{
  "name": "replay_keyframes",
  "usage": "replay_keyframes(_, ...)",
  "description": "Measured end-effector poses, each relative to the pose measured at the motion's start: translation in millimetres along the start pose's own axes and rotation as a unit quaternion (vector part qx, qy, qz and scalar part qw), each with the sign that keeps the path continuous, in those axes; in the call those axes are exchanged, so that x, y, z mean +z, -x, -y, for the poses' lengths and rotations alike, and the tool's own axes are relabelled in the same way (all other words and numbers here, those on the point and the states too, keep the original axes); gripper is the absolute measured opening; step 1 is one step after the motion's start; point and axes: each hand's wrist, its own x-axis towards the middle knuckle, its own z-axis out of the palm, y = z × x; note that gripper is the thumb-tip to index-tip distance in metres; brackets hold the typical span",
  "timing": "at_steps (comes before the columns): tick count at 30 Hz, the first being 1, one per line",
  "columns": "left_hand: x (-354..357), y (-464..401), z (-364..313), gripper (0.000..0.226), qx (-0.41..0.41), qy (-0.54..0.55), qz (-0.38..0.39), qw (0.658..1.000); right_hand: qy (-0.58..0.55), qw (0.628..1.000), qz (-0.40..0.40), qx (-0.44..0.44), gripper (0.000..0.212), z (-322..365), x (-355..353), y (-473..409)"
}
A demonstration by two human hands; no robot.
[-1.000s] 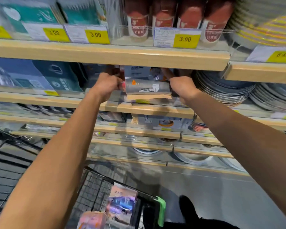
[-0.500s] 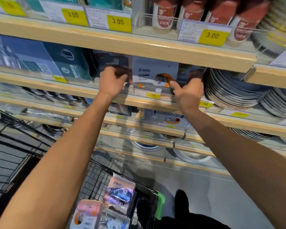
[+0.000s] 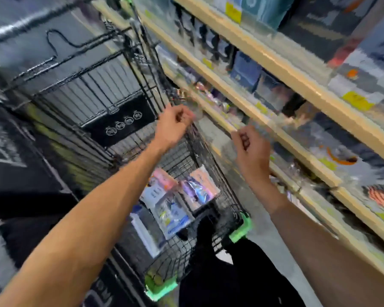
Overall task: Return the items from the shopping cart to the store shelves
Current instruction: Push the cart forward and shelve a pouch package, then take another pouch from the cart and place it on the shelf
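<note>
1. Two bare forearms of mine reach forward in the single head view, which is badly smeared by motion, so fine detail is lost.
2. My left hand (image 3: 173,124) hangs over the far part of the shopping cart (image 3: 129,138), fingers loosely curled and grasping nothing.
3. My right hand (image 3: 249,149) is in the air just in front of the store shelves (image 3: 282,63), beside the edge of one of the lower boards; its fingers are curled loosely too, and nothing sits in them.
4. Neither hand touches the cart or a shelf as far as I can tell.
5. Several items lie inside the cart's wire basket, near its handle end: a pink-topped package (image 3: 157,189), a blister pack with a peach card (image 3: 200,189) just beside it, a clear-fronted blue and white pack (image 3: 173,216) below those two, and a white box (image 3: 146,231) at the left of the pile.
6. Green corner caps (image 3: 239,230) mark the near end of the cart, one at the right and one lower down.
7. On my right the shelves run away in pale wooden tiers, carrying boxed goods and yellow price tags (image 3: 357,100); the labels are too blurred to read.
8. Below my arms, dark trousers (image 3: 242,273) show against the grey floor (image 3: 222,138).
</note>
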Motion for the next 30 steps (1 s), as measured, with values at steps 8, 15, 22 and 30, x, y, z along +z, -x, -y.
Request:
replay_keyframes(8,-1,83,163,0.015,-0.251,0.052,-0.071,0.964,-0.009,0.872,0.381,0.308,0.024,-80,111,61)
replay_keyframes(15,32,108,244,0.010,-0.338,0.100,-0.060,0.934,-0.029,0.756,0.338,0.559,0.031,-141,156,101)
replay_keyframes(22,61,121,295,0.094,-0.559,0.103,-0.146,0.810,-0.064,0.710,0.264,0.650,0.013,-190,199,107)
replay_keyframes(30,99,140,326,0.074,-0.588,0.075,-0.186,0.783,-0.115,0.738,0.201,0.634,0.042,-196,219,107)
